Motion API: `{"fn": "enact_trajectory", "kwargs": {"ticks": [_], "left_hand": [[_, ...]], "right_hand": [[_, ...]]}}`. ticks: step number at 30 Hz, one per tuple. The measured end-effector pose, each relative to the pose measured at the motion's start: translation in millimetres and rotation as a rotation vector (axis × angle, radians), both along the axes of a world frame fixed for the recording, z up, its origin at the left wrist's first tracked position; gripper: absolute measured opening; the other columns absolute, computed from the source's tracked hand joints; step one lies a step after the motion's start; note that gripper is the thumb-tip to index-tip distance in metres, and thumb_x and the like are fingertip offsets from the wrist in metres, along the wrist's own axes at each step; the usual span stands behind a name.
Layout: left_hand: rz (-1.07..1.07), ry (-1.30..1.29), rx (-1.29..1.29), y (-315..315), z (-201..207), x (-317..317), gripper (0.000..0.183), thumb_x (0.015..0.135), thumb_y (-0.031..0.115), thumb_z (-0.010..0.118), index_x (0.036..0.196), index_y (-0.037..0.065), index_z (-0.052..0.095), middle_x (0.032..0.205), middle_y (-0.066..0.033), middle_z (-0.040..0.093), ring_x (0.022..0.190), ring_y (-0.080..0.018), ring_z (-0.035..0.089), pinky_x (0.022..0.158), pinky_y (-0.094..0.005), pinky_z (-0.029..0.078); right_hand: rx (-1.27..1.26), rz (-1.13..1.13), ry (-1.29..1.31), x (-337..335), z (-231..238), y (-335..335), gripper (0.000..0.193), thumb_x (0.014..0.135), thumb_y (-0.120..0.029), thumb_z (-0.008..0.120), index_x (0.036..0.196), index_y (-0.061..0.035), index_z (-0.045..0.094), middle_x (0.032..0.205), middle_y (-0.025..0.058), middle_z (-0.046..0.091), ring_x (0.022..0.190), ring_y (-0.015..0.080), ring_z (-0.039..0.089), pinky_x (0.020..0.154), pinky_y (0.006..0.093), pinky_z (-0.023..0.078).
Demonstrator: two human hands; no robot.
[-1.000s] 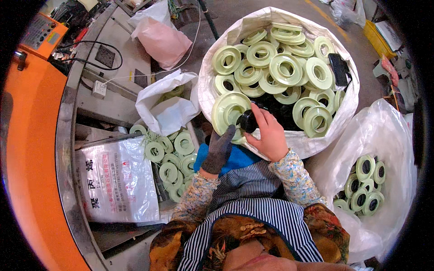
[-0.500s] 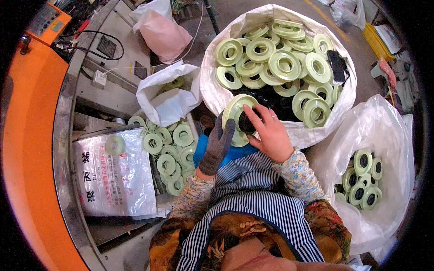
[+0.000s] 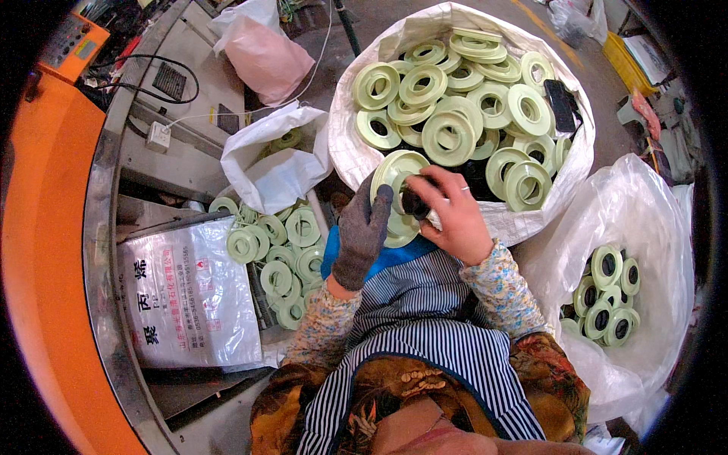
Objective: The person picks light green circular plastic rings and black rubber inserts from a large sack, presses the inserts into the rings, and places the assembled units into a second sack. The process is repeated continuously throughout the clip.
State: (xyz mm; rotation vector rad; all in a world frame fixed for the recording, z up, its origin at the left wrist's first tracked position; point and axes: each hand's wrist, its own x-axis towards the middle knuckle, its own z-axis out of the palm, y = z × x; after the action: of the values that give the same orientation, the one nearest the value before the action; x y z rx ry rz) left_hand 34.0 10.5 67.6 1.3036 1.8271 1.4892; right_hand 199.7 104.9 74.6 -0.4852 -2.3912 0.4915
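Observation:
My left hand [image 3: 362, 235], in a dark grey glove, holds pale green plastic rings [image 3: 400, 167], seemingly two together, above my lap. Its thumb and fingers press on their left side. Bare except for a finger ring, my right hand [image 3: 455, 216] grips a black round part [image 3: 413, 199] at the rings' right edge. Whether that part touches their centre hole is hidden by the fingers. Beyond my hands, a big white sack [image 3: 584, 152] holds a heap of similar green rings [image 3: 449, 138], with black parts showing beneath.
Left of me, loose green rings [image 3: 279, 279] lie beside a printed white bag [image 3: 201, 296]. A smaller white bag [image 3: 277, 186] stands behind them. At right, a clear plastic bag [image 3: 644, 227] contains green rings with black centres [image 3: 599, 322]. An orange machine [image 3: 45, 250] borders the far left.
My right fingers have curled around the black part and shifted it slightly. A green ring over the printed bag is gone from there; another shows at the loose pile's left edge. One ring slid down the heap.

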Motion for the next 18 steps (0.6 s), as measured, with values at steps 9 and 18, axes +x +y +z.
{"fn": "enact_trajectory", "kwargs": {"ticks": [9, 18], "left_hand": [[-0.046, 0.005, -0.002, 1, -1, 1, 0.043, 0.097, 0.024, 0.057, 0.13, -0.004, 0.054, 0.113, -0.0242, 0.065, 0.103, -0.0329, 0.066, 0.087, -0.0382, 0.051], [-0.07, 0.086, -0.005, -2, -1, 0, 0.043, 0.097, 0.025, 0.057, 0.129, -0.004, 0.054, 0.115, -0.025, 0.064, 0.105, -0.0346, 0.065, 0.089, -0.039, 0.05]], "right_hand": [[-0.078, -0.022, -0.114, 2, 5, -4, 0.085, 0.067, -0.013, 0.074, 0.144, -0.013, 0.04, 0.123, 0.0173, 0.049, 0.104, 0.0377, 0.055, 0.088, 0.0446, 0.049], [-0.555, -0.24, -0.34, -4, -8, 0, 0.084, 0.073, -0.036, 0.077, 0.143, -0.0086, 0.04, 0.134, 0.0226, 0.047, 0.111, 0.0399, 0.056, 0.088, 0.0453, 0.049]]}}
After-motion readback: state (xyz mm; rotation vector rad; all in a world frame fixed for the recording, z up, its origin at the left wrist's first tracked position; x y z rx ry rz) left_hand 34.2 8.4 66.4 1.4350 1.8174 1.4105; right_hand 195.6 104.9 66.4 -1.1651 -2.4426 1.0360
